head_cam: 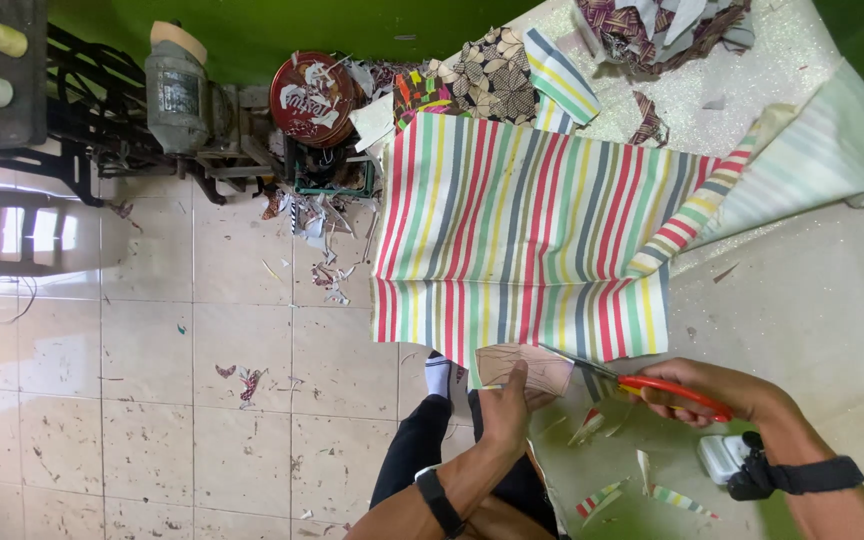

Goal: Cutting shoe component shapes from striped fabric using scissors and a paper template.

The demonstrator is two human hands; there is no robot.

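A multicoloured striped cloth [522, 230] lies over the edge of a pale table [802, 290]. My left hand [504, 405] pinches a brown paper pattern piece [524, 368] against the cloth's lower hem. My right hand [712, 392] grips red-handled scissors [652, 385]; their blades point left and meet the pattern's right edge. Both wrists wear dark straps. Small striped offcuts [652, 490] lie below the scissors.
Patterned fabric pieces [492, 75] and a heap of printed cloth [652, 25] lie at the table's far end. A round red tin [310, 97], a motor-like grey object [177, 90] and scraps are on the tiled floor [152, 350]. My leg and socked foot [437, 380] are below.
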